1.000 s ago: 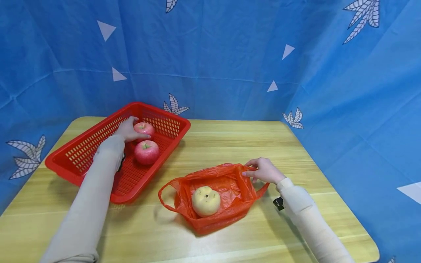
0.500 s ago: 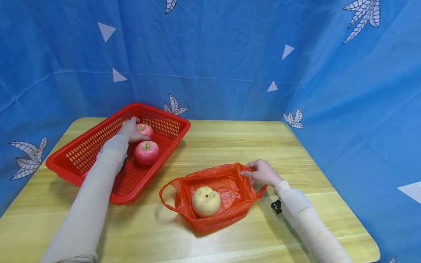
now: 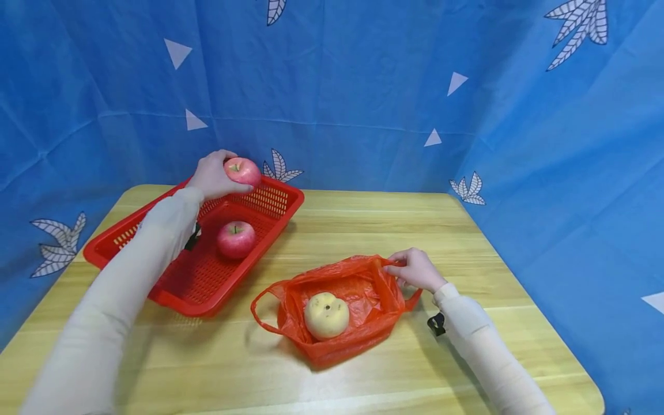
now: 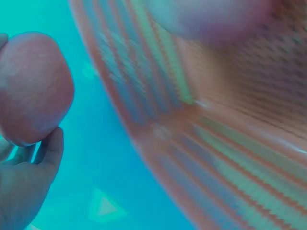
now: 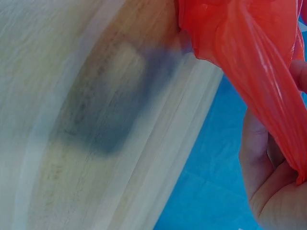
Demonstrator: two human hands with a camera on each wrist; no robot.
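My left hand (image 3: pixel 212 176) grips a pinkish-red apple (image 3: pixel 242 172), raised over the far end of a red plastic basket (image 3: pixel 280 210). In the left wrist view the fingers curl round that apple (image 4: pixel 36 88), out beyond the basket's slotted wall (image 4: pixel 158 134). A second apple (image 3: pixel 236 240) lies on the basket floor. On the right, my right hand (image 3: pixel 419 270) pinches the rim of an open red plastic bag (image 3: pixel 353 351). Inside the bag sits a round, pale yellow fruit (image 3: pixel 327 315). The right wrist view shows a bag handle (image 5: pixel 261 81) hanging across my fingers.
Both containers stand on a light wooden table (image 3: pixel 363 225), the basket at the back left and the bag nearer the front. A blue patterned cloth (image 3: pixel 332 75) hangs behind the table and along its sides. The bag's left handle loop (image 3: pixel 264 311) sticks out toward the basket.
The left hand has lifted the far apple up from the basket floor to above the rim. My right hand stays at the bag's edge, and the other fruit lies where it was.
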